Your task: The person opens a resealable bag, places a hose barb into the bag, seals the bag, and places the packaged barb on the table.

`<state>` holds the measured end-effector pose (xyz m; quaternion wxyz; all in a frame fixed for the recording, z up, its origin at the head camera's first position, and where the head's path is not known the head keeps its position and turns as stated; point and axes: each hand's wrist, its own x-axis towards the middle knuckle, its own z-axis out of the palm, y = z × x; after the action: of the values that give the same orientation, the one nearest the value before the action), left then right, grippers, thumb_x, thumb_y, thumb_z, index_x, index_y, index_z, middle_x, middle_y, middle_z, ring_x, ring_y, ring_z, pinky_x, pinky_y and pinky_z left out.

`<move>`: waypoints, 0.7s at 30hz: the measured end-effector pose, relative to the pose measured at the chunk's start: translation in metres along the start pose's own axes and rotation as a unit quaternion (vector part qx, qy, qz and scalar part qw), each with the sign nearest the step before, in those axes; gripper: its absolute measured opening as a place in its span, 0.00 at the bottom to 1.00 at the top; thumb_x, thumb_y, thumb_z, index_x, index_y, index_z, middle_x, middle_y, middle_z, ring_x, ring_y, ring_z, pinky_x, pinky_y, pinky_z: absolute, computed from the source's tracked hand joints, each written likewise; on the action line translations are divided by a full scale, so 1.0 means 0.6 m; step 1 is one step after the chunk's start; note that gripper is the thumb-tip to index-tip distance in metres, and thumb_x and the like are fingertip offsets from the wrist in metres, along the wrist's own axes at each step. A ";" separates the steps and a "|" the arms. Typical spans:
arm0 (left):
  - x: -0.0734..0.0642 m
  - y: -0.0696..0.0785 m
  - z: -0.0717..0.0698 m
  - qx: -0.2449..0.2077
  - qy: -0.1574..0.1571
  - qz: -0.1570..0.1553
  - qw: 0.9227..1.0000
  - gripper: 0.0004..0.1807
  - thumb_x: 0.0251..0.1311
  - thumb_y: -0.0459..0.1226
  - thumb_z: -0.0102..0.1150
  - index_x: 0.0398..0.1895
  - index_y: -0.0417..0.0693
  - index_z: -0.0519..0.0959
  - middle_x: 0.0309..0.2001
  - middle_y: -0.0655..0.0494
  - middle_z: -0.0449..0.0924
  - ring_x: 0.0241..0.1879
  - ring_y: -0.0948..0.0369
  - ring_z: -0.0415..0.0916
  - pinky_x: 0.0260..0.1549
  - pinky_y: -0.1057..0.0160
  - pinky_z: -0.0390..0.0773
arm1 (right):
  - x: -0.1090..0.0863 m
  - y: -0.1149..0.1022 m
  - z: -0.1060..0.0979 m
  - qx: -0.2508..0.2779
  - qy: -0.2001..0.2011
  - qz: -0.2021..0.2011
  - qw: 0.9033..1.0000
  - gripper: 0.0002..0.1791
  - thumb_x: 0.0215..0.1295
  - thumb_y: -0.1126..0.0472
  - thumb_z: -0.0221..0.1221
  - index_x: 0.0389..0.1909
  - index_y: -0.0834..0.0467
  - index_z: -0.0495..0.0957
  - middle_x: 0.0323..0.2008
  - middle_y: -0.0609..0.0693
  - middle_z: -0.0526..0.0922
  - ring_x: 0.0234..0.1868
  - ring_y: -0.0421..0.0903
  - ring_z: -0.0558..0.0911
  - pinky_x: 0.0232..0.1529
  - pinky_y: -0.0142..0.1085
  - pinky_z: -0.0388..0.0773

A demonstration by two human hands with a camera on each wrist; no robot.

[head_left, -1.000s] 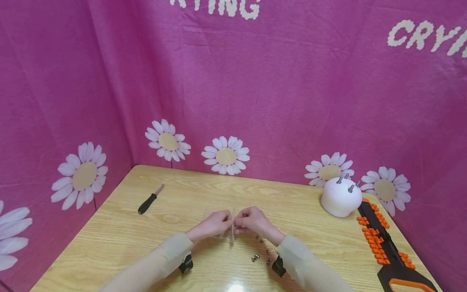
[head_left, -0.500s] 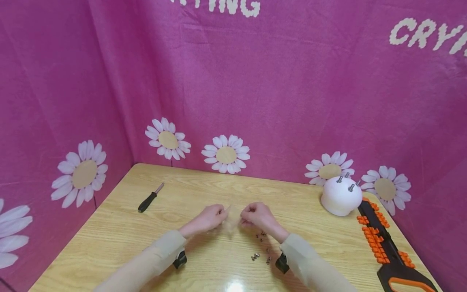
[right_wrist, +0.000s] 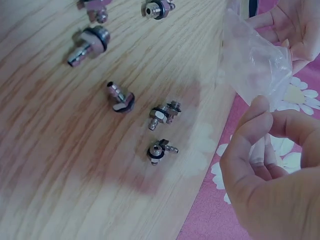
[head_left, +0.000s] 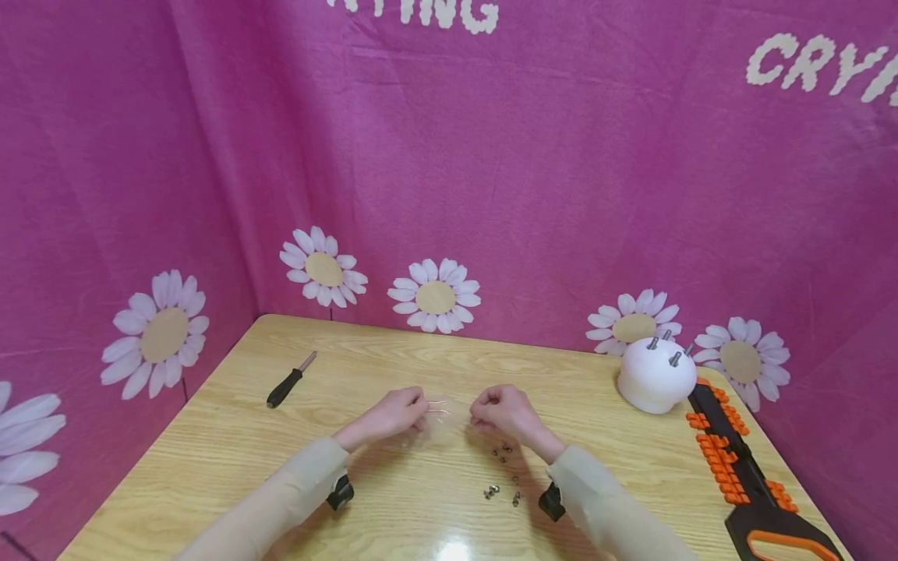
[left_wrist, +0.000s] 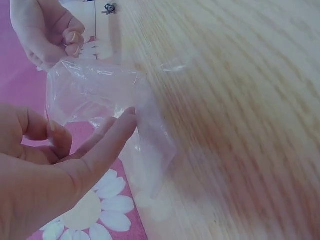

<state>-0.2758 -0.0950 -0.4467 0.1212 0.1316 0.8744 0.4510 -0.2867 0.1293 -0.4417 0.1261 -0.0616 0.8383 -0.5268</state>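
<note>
A clear plastic bag (head_left: pixel 442 413) is stretched between both hands above the wooden table. My left hand (head_left: pixel 393 413) holds one side of it, thumb and finger on the film, as the left wrist view shows the bag (left_wrist: pixel 100 90) spread past the thumb. My right hand (head_left: pixel 507 413) pinches the opposite corner of the bag (right_wrist: pixel 257 70) between thumb and index finger. Several small metal barbed fittings (right_wrist: pixel 120 98) with black rings lie loose on the table under and in front of the right hand; in the head view the fittings (head_left: pixel 492 492) form a scattered group.
A black-handled screwdriver (head_left: pixel 286 387) lies at the left of the wooden table (head_left: pixel 337 351). At the right stand a white rounded body with metal studs (head_left: pixel 657 378) and a long black-and-orange tool (head_left: pixel 744 460). A pink daisy-patterned cloth (head_left: pixel 491 195) hangs behind the table.
Both hands have moved apart, the left one leftward and the right one rightward. The bag, upright between them a second ago, now lies flatter across the gap.
</note>
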 end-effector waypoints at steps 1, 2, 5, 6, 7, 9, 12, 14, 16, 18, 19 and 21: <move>0.001 -0.001 0.000 0.005 0.001 0.002 1.000 0.12 0.70 0.35 0.42 0.27 0.42 0.67 0.31 0.45 0.79 0.34 0.57 0.82 0.32 0.63 0.78 | 0.000 0.000 0.000 -0.001 0.000 0.000 1.000 0.08 0.64 0.68 0.59 0.36 0.70 0.82 0.31 0.58 0.87 0.29 0.44 0.87 0.39 0.39 0.86; 0.001 -0.001 0.000 0.011 0.002 0.004 1.000 0.12 0.70 0.35 0.42 0.27 0.43 0.67 0.29 0.46 0.78 0.32 0.59 0.80 0.31 0.64 0.77 | 0.000 0.000 -0.001 -0.001 -0.001 -0.001 1.000 0.08 0.64 0.68 0.59 0.36 0.71 0.82 0.31 0.58 0.87 0.29 0.44 0.87 0.39 0.39 0.86; 0.002 -0.001 -0.002 0.028 0.000 0.009 1.000 0.12 0.70 0.36 0.44 0.27 0.44 0.68 0.27 0.52 0.75 0.28 0.62 0.73 0.27 0.66 0.71 | -0.001 -0.001 -0.001 -0.001 0.000 -0.001 1.000 0.07 0.63 0.68 0.59 0.35 0.70 0.81 0.30 0.59 0.87 0.29 0.45 0.87 0.39 0.39 0.86; 0.002 -0.002 -0.002 0.035 0.000 0.012 0.999 0.11 0.70 0.36 0.45 0.27 0.44 0.70 0.26 0.54 0.74 0.26 0.62 0.70 0.26 0.66 0.69 | -0.001 -0.001 -0.001 -0.003 0.002 -0.001 1.000 0.07 0.63 0.68 0.59 0.35 0.70 0.82 0.30 0.58 0.87 0.29 0.45 0.87 0.39 0.39 0.86; 0.002 -0.001 -0.002 0.041 -0.002 0.017 0.999 0.11 0.69 0.36 0.46 0.28 0.44 0.71 0.26 0.55 0.73 0.26 0.62 0.68 0.26 0.66 0.68 | -0.002 -0.002 0.000 -0.005 0.003 -0.001 1.000 0.07 0.63 0.68 0.59 0.34 0.70 0.82 0.30 0.58 0.87 0.29 0.44 0.87 0.39 0.39 0.86; 0.003 -0.001 -0.002 0.047 -0.004 0.030 0.998 0.10 0.69 0.36 0.48 0.29 0.44 0.73 0.26 0.56 0.73 0.26 0.62 0.67 0.27 0.66 0.68 | -0.002 -0.002 0.001 -0.010 0.004 -0.001 1.000 0.07 0.63 0.68 0.60 0.34 0.69 0.82 0.29 0.57 0.87 0.29 0.44 0.87 0.38 0.39 0.86; 0.006 -0.003 0.000 0.051 -0.002 0.057 0.997 0.09 0.70 0.38 0.50 0.33 0.43 0.76 0.29 0.56 0.76 0.29 0.63 0.69 0.31 0.66 0.71 | -0.002 -0.003 0.002 -0.016 0.005 -0.003 1.000 0.07 0.62 0.68 0.60 0.33 0.69 0.82 0.27 0.55 0.87 0.28 0.42 0.87 0.37 0.38 0.86; 0.008 -0.004 0.002 0.050 0.003 0.075 0.996 0.10 0.71 0.39 0.51 0.35 0.43 0.77 0.32 0.54 0.78 0.33 0.63 0.71 0.35 0.65 0.73 | -0.002 -0.003 0.003 -0.017 0.005 -0.002 1.000 0.07 0.62 0.67 0.60 0.33 0.70 0.83 0.26 0.54 0.87 0.27 0.42 0.86 0.37 0.38 0.86; 0.010 -0.005 0.003 0.049 0.007 0.088 0.995 0.10 0.72 0.41 0.52 0.38 0.44 0.78 0.36 0.53 0.81 0.37 0.62 0.74 0.40 0.63 0.75 | -0.004 -0.006 0.002 -0.017 0.002 -0.003 1.000 0.08 0.62 0.67 0.60 0.34 0.70 0.83 0.27 0.55 0.88 0.27 0.42 0.86 0.37 0.39 0.86; 0.009 -0.005 0.003 0.046 0.008 0.098 0.994 0.12 0.72 0.43 0.53 0.42 0.43 0.80 0.42 0.50 0.84 0.43 0.58 0.78 0.46 0.59 0.78 | -0.005 -0.008 0.002 -0.017 -0.003 -0.005 1.000 0.09 0.62 0.66 0.61 0.34 0.70 0.82 0.28 0.57 0.88 0.28 0.42 0.86 0.37 0.39 0.86; 0.009 -0.006 0.002 0.043 0.006 0.102 0.994 0.13 0.72 0.43 0.53 0.45 0.42 0.80 0.45 0.48 0.84 0.46 0.55 0.80 0.49 0.57 0.79 | -0.007 -0.009 0.001 -0.017 -0.005 -0.007 1.000 0.09 0.63 0.66 0.61 0.34 0.70 0.82 0.28 0.58 0.88 0.28 0.42 0.86 0.37 0.39 0.86; 0.008 -0.007 0.000 0.037 0.001 0.107 0.994 0.18 0.71 0.43 0.53 0.52 0.38 0.78 0.52 0.43 0.82 0.54 0.49 0.79 0.55 0.52 0.78 | -0.008 -0.011 0.000 -0.016 -0.011 -0.008 1.000 0.09 0.63 0.66 0.61 0.35 0.71 0.82 0.29 0.58 0.88 0.28 0.41 0.86 0.37 0.39 0.86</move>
<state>-0.2805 -0.0954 -0.4505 0.0664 0.2284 0.8717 0.4285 -0.2824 0.1277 -0.4351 0.1300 -0.0762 0.8444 -0.5140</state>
